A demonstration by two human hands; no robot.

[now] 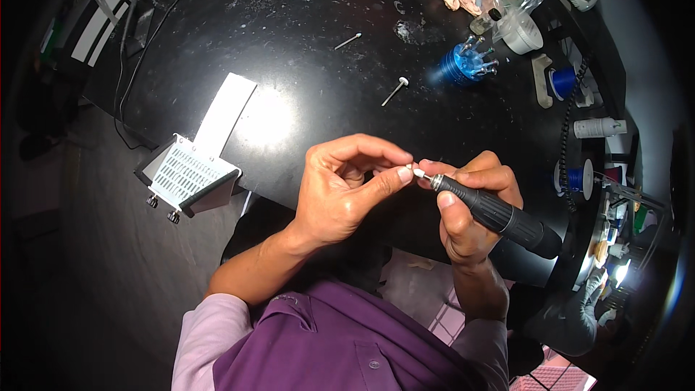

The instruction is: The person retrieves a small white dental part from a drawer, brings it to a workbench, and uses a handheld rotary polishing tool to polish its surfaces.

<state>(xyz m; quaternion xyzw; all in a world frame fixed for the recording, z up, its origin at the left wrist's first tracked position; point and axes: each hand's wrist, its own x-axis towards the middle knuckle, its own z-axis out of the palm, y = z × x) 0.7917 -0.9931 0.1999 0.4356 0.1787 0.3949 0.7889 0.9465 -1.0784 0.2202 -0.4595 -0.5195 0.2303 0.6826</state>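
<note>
My right hand (472,203) is wrapped around a black rotary handpiece (496,211), which slants with its tip toward my left hand. A small white grinding point (420,173) sits in the metal nose of the handpiece. Between the thumb and forefinger of my left hand (337,192) is a small white piece (410,166), mostly covered by the fingertips; its exact kind is too small to make out. The white tip meets or nearly meets this piece. Both hands are over the near edge of the black bench (304,51).
Two loose shanked bits, one thin (348,41) and one white-headed (395,92), lie beyond my hands. Behind stand a blue bur holder (462,65) and a white tub (523,35). A slotted box (190,172) is at the left edge; a blue spool (574,179) is at right.
</note>
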